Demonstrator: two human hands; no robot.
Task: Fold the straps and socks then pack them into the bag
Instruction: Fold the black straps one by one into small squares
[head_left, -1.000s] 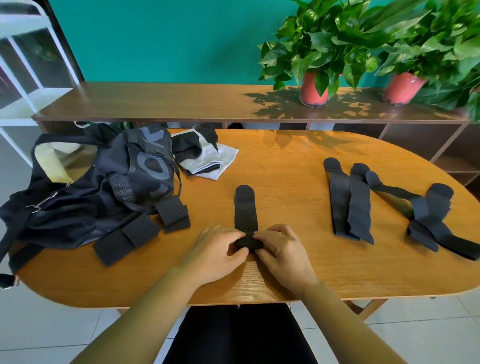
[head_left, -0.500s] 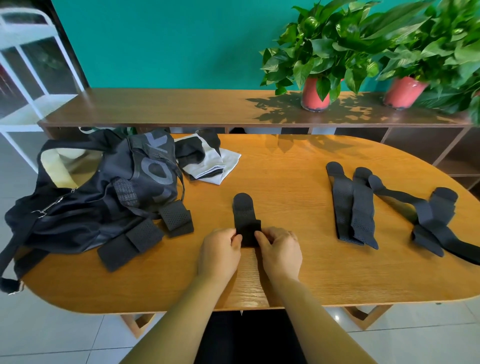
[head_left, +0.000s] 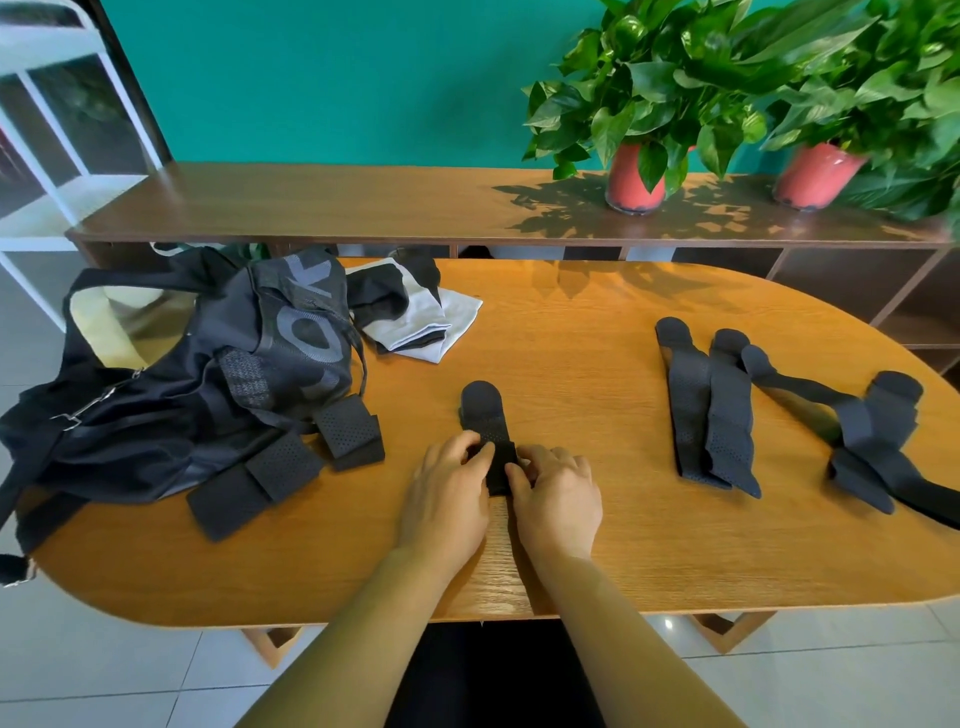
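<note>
As the fold crept up from its near end, the perforated strap, at lower centre of the frame, lay shorter than a second before. The left hand and right hand pinched the folded end with curled fingers. Its long axis ran up-frame, rounded tip pointing toward the top; folding seemed roughly half done.

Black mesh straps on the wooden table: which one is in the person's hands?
The short black perforated strap at the middle of the wooden table: left hand and right hand pinch its near end. The long straps at right lie untouched.
</note>
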